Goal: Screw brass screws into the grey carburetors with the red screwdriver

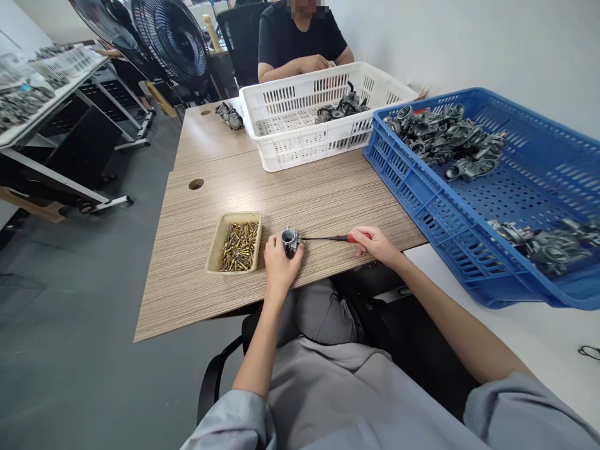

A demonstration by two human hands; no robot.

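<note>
The person's left hand [280, 265] is wrapped around a small metal part [289, 240]. The part stands on the tabletop [210, 294] near the front edge. The grip looks firm, likely so the part cannot roll or slip. The right hand [377, 245] is closed on the red handle of a screwdriver [347, 237]. The tool lies low and sideways, and its thin dark tip meets the side of the part. Held that way, the tip can go straight in from the side, it seems.

Just left of the part sits a little tan tray [213, 250] full of shiny gold-coloured screws [239, 245], close enough to grab. The part is grey and bumpy, with a round hole on top. The tabletop is smooth with wood-like stripes. At the right, a big blue crate [407, 187] with holes in its walls holds more grey parts [443, 137]. A white crate [300, 140] stands farther back, in front of another person [300, 37] in a black shirt.
</note>
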